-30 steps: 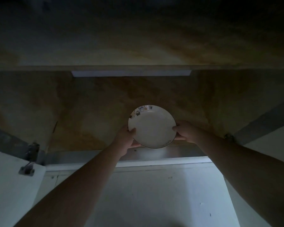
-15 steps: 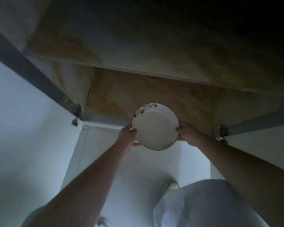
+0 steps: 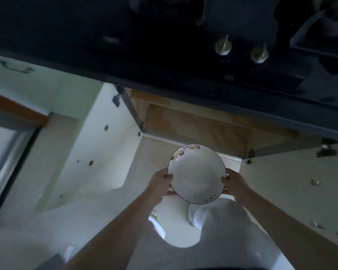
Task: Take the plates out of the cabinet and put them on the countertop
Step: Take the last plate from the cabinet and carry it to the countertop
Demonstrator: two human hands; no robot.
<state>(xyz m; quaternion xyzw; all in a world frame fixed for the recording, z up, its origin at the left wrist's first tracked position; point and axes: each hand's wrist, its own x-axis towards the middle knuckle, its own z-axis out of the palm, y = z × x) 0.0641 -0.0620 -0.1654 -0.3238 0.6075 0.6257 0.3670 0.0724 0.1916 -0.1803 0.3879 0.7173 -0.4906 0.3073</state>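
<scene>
Below the dark worktop point(image 3: 183, 65), both hands grip the plate point(image 3: 197, 175) at opposite rims: left hand point(image 3: 161, 183), right hand point(image 3: 235, 185). Probably glazed ceramic: rigid, slippery, breakable.

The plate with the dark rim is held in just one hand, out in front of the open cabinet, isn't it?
Not quite: both hands hold it. In the head view the left hand grips one edge of the plate and the right hand grips the opposite edge. It is indeed out in front of the open cabinet.

White plate point(image 3: 197, 175), dark rim; black countertop point(image 3: 164, 61).
</scene>
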